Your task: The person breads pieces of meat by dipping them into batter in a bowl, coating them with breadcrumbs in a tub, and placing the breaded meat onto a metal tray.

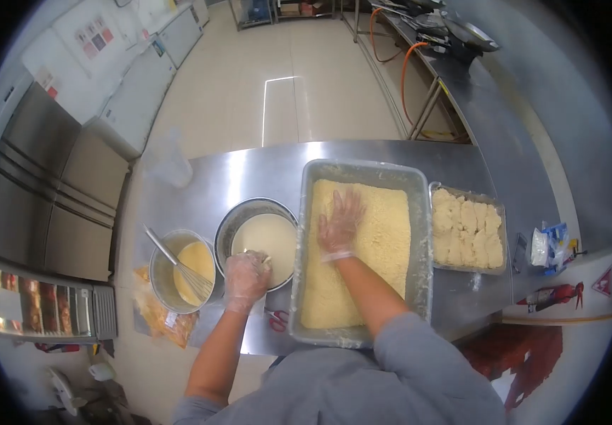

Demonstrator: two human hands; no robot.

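Observation:
My left hand [247, 278], in a clear plastic glove, is at the near edge of a round metal pot [222, 234] of pale, smooth liquid [267, 237]. Its fingers are curled together with something whitish at the tips, too small to name. My right hand [342, 221], also gloved, lies flat with fingers spread on yellow crumbs [369, 276] that fill a large grey tub [425, 248]. Left of the pot, a whisk [189, 278] leans in another metal pot [157, 283] of yellow liquid. To the tub's right, a tray [461, 269] holds rows of pale crumb-coated pieces [467, 230].
Red-handled scissors [277, 321] lie between pot and tub on the steel table [249, 166]. A clear plastic jug [171, 166] stands at the far left, and an orange-filled bag [168, 322] near the left pot. Blue-and-white packets [550, 248] sit at right.

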